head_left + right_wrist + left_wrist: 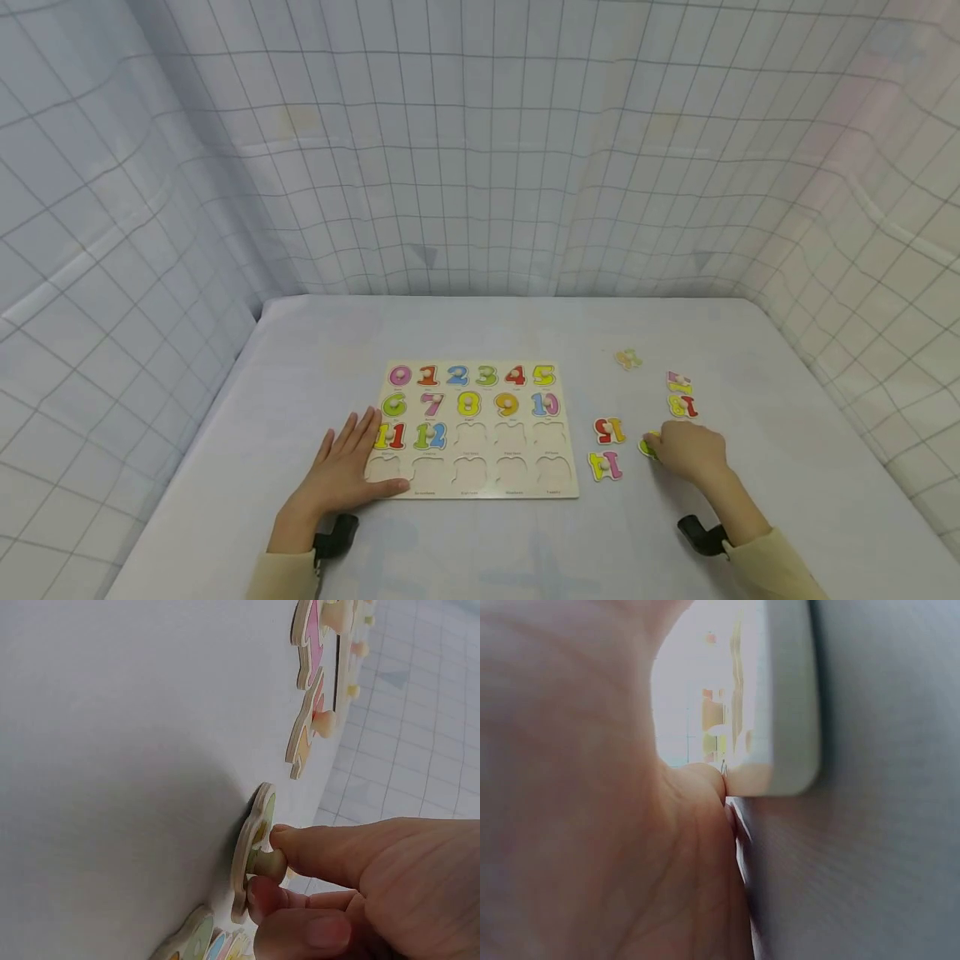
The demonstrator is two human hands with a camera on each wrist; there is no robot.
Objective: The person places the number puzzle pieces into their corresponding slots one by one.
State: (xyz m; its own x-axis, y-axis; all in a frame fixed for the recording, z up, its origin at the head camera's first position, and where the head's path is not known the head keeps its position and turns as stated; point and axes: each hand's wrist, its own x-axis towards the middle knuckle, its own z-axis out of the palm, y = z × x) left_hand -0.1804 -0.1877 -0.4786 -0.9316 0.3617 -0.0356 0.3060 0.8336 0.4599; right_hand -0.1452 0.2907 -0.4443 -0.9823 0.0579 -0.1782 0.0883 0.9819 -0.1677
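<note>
My left hand point(341, 471) lies flat with fingers spread at the left edge of a wooden number puzzle board point(491, 451). Its fingertips touch the board beside the 11, and the thumb lies over the lower left corner. Right of the board, my right hand point(693, 450) pinches the knob point(268, 864) of a green and yellow number puzzle piece point(241, 855) between thumb and fingers. The piece stands tilted on edge in the right wrist view, close over the tablecloth; its number is hidden. Numbers 0 to 12 sit in the board's upper recesses; the lower recesses are bare.
Between board and right hand lie a red and orange 15 piece point(603, 431) and a yellow and pink 14 piece point(597, 467). Beyond the right hand are a yellow and red piece point(677, 407), a pink and yellow piece point(677, 387), and a pale green and orange piece point(624, 361).
</note>
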